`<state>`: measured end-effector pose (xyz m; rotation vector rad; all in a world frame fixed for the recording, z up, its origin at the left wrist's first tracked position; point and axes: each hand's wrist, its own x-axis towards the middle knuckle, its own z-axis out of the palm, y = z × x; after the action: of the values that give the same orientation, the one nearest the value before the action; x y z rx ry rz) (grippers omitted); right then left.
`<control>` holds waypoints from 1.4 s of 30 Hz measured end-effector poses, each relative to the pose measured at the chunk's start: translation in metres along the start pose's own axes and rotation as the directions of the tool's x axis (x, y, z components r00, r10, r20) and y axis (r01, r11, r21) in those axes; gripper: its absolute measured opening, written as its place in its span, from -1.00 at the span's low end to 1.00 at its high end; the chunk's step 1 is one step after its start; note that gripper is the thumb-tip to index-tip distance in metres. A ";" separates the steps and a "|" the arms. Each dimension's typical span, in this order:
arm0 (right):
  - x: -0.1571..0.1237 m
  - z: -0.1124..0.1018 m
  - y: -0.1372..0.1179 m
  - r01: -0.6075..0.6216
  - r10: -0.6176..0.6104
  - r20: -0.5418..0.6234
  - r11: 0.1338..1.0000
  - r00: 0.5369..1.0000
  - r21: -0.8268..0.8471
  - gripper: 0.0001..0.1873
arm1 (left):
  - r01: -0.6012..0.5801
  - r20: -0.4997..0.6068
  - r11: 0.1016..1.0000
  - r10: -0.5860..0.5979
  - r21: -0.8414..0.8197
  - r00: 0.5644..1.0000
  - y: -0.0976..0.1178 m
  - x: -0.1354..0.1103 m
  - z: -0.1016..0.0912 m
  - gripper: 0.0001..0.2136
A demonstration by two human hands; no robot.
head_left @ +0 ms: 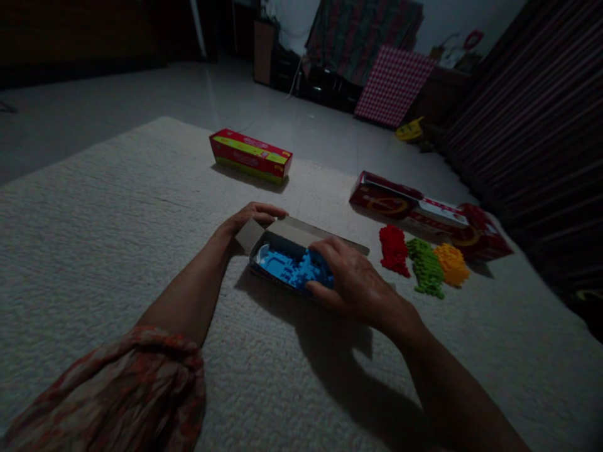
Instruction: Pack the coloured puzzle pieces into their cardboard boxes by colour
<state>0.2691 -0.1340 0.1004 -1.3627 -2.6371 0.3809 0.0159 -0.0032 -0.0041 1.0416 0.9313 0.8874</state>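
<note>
An open cardboard box (320,233) lies in front of me with its lid flap raised at the back and an end flap folded out on the left. Blue plastic pieces (277,265) fill it. My left hand (254,215) rests at the box's far left corner, fingers stretched along the back of the flap and holding nothing. Over the box's right part, my right hand (351,276) has its thumb and fingers closed around some of the blue pieces. The right end of the box is hidden under that hand.
To the right lie heaps of red pieces (394,250), green pieces (425,267) and orange pieces (451,263). Behind them stand dark red boxes (386,198). A red and yellow box (251,156) sits farther back on the pale mat (117,188).
</note>
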 end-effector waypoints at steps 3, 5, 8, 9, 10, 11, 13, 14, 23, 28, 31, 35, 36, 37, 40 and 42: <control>0.017 0.003 -0.013 0.037 -0.037 -0.013 0.999 0.999 -0.022 -0.60 | -0.010 0.003 1.000 0.010 -0.002 1.000 -0.001 0.001 -0.002 -0.61; 0.029 0.008 -0.021 0.058 -0.059 -0.010 0.998 0.998 -0.031 -0.64 | -0.017 0.012 1.000 0.017 -0.004 1.000 -0.002 0.002 -0.003 -0.62; 0.043 0.018 -0.030 0.057 -0.057 -0.017 0.998 0.998 -0.040 -0.64 | -0.039 0.034 0.999 0.039 0.004 0.999 -0.004 0.004 -0.005 -0.64; 0.046 0.021 -0.031 0.055 -0.056 -0.030 0.998 0.998 -0.040 -0.63 | -0.047 0.037 0.999 0.047 0.009 0.998 -0.004 0.004 -0.006 -0.64; 0.047 0.023 -0.031 0.057 -0.059 -0.047 0.998 0.997 -0.037 -0.61 | -0.053 0.037 0.999 0.052 0.012 0.998 -0.004 0.005 -0.006 -0.64; 0.047 0.023 -0.031 0.063 -0.065 -0.070 0.998 0.995 -0.029 -0.59 | -0.054 0.037 0.998 0.054 0.015 0.998 -0.005 0.005 -0.007 -0.64; 0.040 0.020 -0.028 0.084 -0.083 -0.127 0.996 0.988 -0.001 -0.55 | -0.051 0.039 0.999 0.051 0.010 0.998 -0.005 0.005 -0.007 -0.61; 0.035 0.015 -0.024 0.096 -0.092 -0.165 0.995 0.982 0.013 -0.53 | -0.048 0.039 0.999 0.047 0.007 0.998 -0.005 0.005 -0.007 -0.60; -0.062 -0.007 0.085 -0.211 0.190 -0.466 0.977 0.864 0.007 -0.80 | -0.023 -0.036 1.000 0.023 0.008 0.999 0.000 -0.004 0.004 -0.61; -0.108 0.022 0.134 -0.486 0.487 -0.238 0.871 0.840 0.065 -0.71 | 0.007 -0.085 0.999 -0.003 0.039 0.996 0.005 -0.008 0.007 -0.61; -0.119 0.035 0.142 -0.465 0.474 -0.141 0.880 0.869 0.092 -0.59 | 0.029 -0.092 0.997 -0.022 0.074 0.996 0.008 -0.009 0.009 -0.60; -0.120 0.046 0.145 -0.408 0.418 -0.110 0.907 0.902 0.102 -0.40 | 0.049 -0.133 0.995 -0.037 0.091 0.990 0.011 -0.011 0.013 -0.60; -0.118 0.049 0.146 -0.416 0.426 -0.117 0.904 0.897 0.101 -0.37 | 0.051 -0.143 0.994 -0.037 0.095 0.989 0.011 -0.012 0.014 -0.60; -0.117 0.052 0.146 -0.421 0.431 -0.122 0.901 0.894 0.102 -0.36 | 0.053 -0.149 0.993 -0.038 0.101 0.988 0.012 -0.012 0.014 -0.60; -0.110 0.058 0.147 -0.412 0.420 -0.111 0.907 0.901 0.093 -0.42 | 0.046 -0.141 0.992 -0.029 0.116 0.990 0.012 -0.012 0.014 -0.62; -0.107 0.058 0.145 -0.412 0.418 -0.108 0.908 0.902 0.074 -0.50 | 0.034 -0.127 0.992 -0.017 0.125 0.992 0.010 -0.011 0.013 -0.63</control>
<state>0.4294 -0.1494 0.0008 -1.8678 -2.2113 0.3930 0.0222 -0.0143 0.0107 1.0892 1.1169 0.8895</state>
